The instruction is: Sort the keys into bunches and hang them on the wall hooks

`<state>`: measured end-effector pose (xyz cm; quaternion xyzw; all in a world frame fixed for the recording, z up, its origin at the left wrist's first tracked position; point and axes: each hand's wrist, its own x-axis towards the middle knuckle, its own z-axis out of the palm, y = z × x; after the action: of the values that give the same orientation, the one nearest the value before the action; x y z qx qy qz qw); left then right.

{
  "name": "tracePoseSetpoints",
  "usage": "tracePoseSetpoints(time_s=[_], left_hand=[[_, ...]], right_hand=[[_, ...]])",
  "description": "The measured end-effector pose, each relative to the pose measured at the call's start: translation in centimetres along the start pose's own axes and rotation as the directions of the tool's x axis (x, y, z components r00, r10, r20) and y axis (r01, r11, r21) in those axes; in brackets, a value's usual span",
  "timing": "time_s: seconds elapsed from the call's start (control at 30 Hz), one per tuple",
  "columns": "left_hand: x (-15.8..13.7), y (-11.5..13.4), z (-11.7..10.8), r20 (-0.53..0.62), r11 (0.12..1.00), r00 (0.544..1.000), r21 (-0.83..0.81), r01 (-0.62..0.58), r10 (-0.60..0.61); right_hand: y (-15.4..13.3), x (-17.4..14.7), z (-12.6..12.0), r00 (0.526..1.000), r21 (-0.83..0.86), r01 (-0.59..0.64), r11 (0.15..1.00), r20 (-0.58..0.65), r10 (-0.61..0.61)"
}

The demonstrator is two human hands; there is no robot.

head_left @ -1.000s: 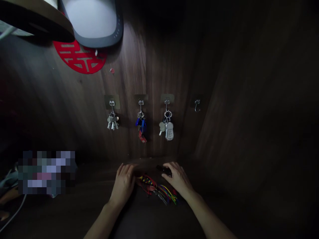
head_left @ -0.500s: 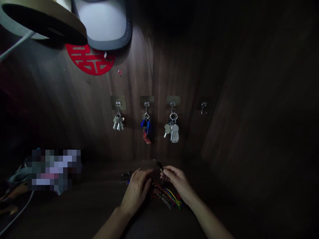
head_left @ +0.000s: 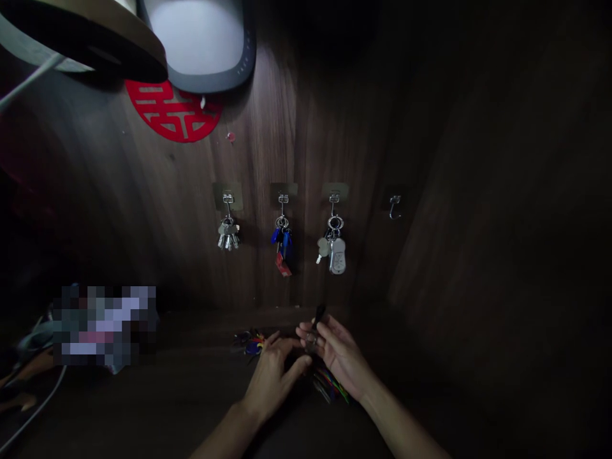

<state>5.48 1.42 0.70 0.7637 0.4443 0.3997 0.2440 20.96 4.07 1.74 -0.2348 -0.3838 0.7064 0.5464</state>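
Observation:
Low over the dark wooden surface, my right hand (head_left: 340, 354) is closed on a small set of keys; a black piece (head_left: 319, 313) sticks up from its thumb and fingers, and something pale and shiny hangs below, too dim to make out. My left hand (head_left: 276, 368) reaches in from the left, palm down, its thumb and forefinger apart near the right hand's fingertips. Beneath the hands lies a key bunch with coloured cords (head_left: 333, 384), partly covered. Another bunch of keys with a blue piece (head_left: 252, 344) rests just left of my left hand.
On the wooden wall hang silver keys (head_left: 228, 234), blue keys with a red tag (head_left: 284, 245), and keys with a grey remote (head_left: 337, 256). A bare hook (head_left: 394, 207) is at right. A lamp (head_left: 201, 44) and red paper cutout (head_left: 184, 121) are above; a blurred pile (head_left: 105, 328) lies left.
My left hand has moved right, away from the blue-pieced bunch and towards my right hand. The black piece in my right hand has shifted right and now points up more.

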Motion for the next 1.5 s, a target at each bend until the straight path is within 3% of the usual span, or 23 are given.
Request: tracePoseSetpoints(time_s=[0.2, 0.37, 0.6, 0.87, 1.27, 1.5], left_hand=[[0.3, -0.1, -0.2, 0.007, 0.998, 0.999, -0.037, 0.047, -0.047], [0.4, -0.1, 0.1, -0.027, 0.998, 0.999, -0.055, 0.029, -0.03], [0.7, -0.4, 0.5, -0.08, 0.982, 0.991, -0.164, 0.096, -0.11], [0.7, -0.7, 1.0, -0.032, 0.937, 0.989, -0.324, 0.128, -0.146], [0.8, 0.7, 1.1, 0.08, 0.725, 0.964, -0.643, 0.246, -0.255], [0.7, 1.1, 0.5, 0.165, 0.537, 0.939, -0.785, 0.31, -0.302]], right_hand=[[0.5, 0.0, 0.2, 0.999, -0.102, 0.036, 0.994, 0.011, -0.035], [0.7, 0.1, 0.1, 1.0, -0.078, 0.008, 0.997, -0.007, -0.009], [0.6, 0.0, 0.6, 0.999, -0.042, -0.019, 0.999, 0.039, 0.02], [0.9, 0.4, 0.0, 1.0, -0.031, -0.012, 0.999, -0.009, 0.012], [0.0, 0.5, -0.4, 0.999, -0.03, 0.012, 0.999, -0.043, -0.014], [-0.3, 0.5, -0.5, 0.999, -0.028, 0.005, 1.0, -0.052, -0.006]])
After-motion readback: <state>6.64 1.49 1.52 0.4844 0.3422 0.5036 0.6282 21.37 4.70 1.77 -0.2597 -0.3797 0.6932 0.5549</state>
